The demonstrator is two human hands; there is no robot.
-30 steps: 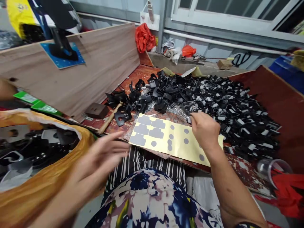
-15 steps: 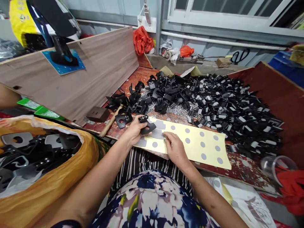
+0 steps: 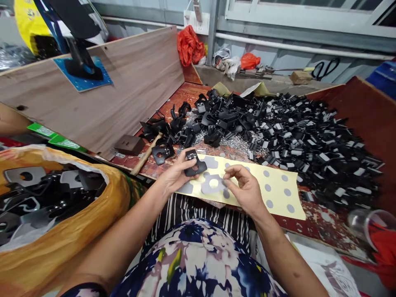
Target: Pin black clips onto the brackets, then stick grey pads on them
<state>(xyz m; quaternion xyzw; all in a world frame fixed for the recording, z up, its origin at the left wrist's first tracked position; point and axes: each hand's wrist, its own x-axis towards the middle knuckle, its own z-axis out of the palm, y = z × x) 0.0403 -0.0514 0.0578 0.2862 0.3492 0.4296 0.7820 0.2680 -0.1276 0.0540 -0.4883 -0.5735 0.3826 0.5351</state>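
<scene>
My left hand (image 3: 177, 173) is closed around a black plastic clip (image 3: 198, 167) with a round hole, held over the left part of a yellow backing sheet (image 3: 250, 198). In my right hand (image 3: 246, 187), thumb and fingertips pinch the right edge of a grey sticker (image 3: 206, 187) with a hole in it. Yellow shows through that hole; whether the sticker's far side touches the sheet I cannot tell. Grey dots and other grey patches are on the sheet. Just left of my left hand, another black clip (image 3: 159, 156) lies on the red worktable (image 3: 173, 165).
A large heap of black clips (image 3: 309, 144) covers the table's back and right, with small metal pins (image 3: 238, 142) among them. Left are a hammer (image 3: 145, 156), a brown block (image 3: 129, 144), a wooden board (image 3: 130, 78) and an orange bag (image 3: 114, 202) of parts. A clear cup (image 3: 359, 222) stands right.
My right hand has moved right, drawing the grey sticker along so that its hole now shows. My left hand has turned the black clip, and its hole faces up more.
</scene>
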